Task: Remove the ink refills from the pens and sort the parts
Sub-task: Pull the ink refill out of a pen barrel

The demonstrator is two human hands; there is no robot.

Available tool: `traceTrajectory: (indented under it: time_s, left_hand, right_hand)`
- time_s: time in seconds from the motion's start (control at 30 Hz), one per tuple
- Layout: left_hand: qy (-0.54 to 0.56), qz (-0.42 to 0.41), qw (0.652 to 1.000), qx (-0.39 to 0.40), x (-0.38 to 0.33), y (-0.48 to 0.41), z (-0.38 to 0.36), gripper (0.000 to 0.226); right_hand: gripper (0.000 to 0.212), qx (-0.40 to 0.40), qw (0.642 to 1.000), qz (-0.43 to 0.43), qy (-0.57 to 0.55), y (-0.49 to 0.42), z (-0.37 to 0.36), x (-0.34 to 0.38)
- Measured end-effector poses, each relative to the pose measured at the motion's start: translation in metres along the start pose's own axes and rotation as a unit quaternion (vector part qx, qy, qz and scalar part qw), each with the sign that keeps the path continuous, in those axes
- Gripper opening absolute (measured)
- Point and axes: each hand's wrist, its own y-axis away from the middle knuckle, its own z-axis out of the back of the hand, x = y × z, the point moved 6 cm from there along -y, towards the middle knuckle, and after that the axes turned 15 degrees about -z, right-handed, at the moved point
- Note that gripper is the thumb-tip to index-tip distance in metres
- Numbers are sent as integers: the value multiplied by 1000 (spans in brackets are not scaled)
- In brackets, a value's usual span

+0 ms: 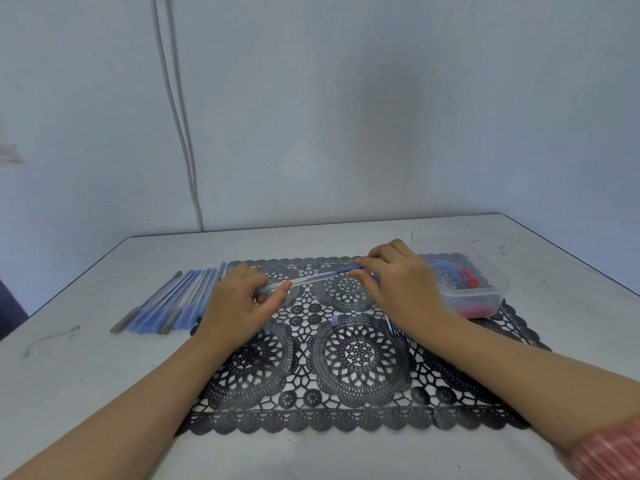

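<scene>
Clear barrel (298, 281) in left fingers' (281, 293) pinch, refill (333, 274) partly hidden in right fingers' (371, 261) pinch

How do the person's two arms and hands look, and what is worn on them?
The left hand and the right hand are bare: no gloves, and no ring or watch shows. The left forearm is uncovered as far as the picture reaches. On the right arm, a blurred pink-red striped sleeve shows at the lower corner.
</scene>
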Motion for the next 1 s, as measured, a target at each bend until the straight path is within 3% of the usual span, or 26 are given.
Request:
traceTrajectory:
  time_s: [0.13,0.4,0.57,0.73,1.0]
  left_hand:
    - [-5,-10,1000,-2,-2,0,0,42]
    - [-28,-24,999,-1,-6,-2,1,40]
    - [-31,-26,999,-1,-6,-2,2,41]
    - [-25,-49,998,-5,-11,-4,2,46]
    - [-38,-54,998,-10,-11,-3,2,47]
  right_hand:
    - [17,21,998,32,-40,2,-5,3]
    - [53,99,988,78,-94,8,-16,12]
    - [52,120,984,52,-120,7,-11,13]
    - [36,159,961,27,-225,6,-7,15]
    - [54,166,952,16,-255,5,-12,11]
